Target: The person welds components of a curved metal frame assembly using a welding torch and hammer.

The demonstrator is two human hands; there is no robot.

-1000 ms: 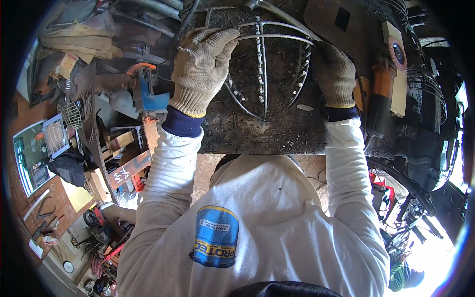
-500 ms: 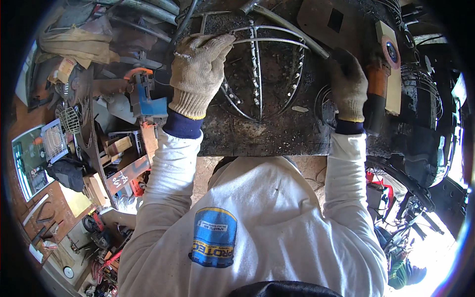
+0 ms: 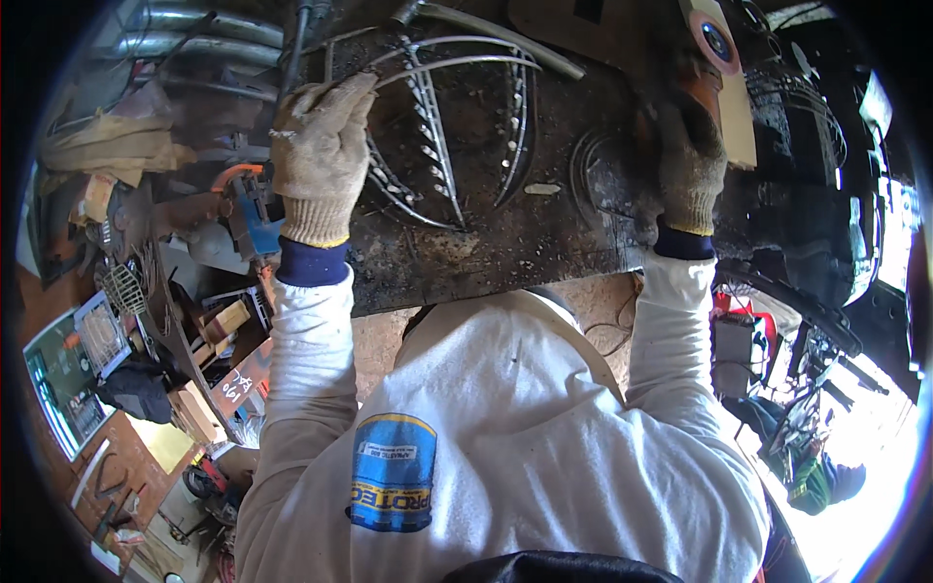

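Head view: curved metal frame (image 3: 433,151) on a dark workbench (image 3: 554,238), ahead of the body and between the two gloved hands. Left hand (image 3: 323,160) with fingers bent and closed on the frame's upper left, at the end of the curved arcs (image 3: 462,62). Right hand (image 3: 694,160) well apart from the frame, at the near end of an angle grinder (image 3: 702,91); fingers in deep shadow, so cannot tell whether gripping or merely touching.

Apparently done: arcs bent; long ribs (image 3: 512,126) in place below, with small bright nubs along their length; left and middle ribs converging toward a lower tip. Judged well advanced in shaping. Not readable: firmness of the joints, or contact of the right rib with that tip.

Possibly left: surface work, judging only from bare grey metal and the grinder beside the right hand. Grinder disc (image 3: 717,42) clear of the frame; cannot tell whether spinning. Near the frame: a loose pipe (image 3: 515,43) beyond, a small pale flat piece (image 3: 542,188) to the right.
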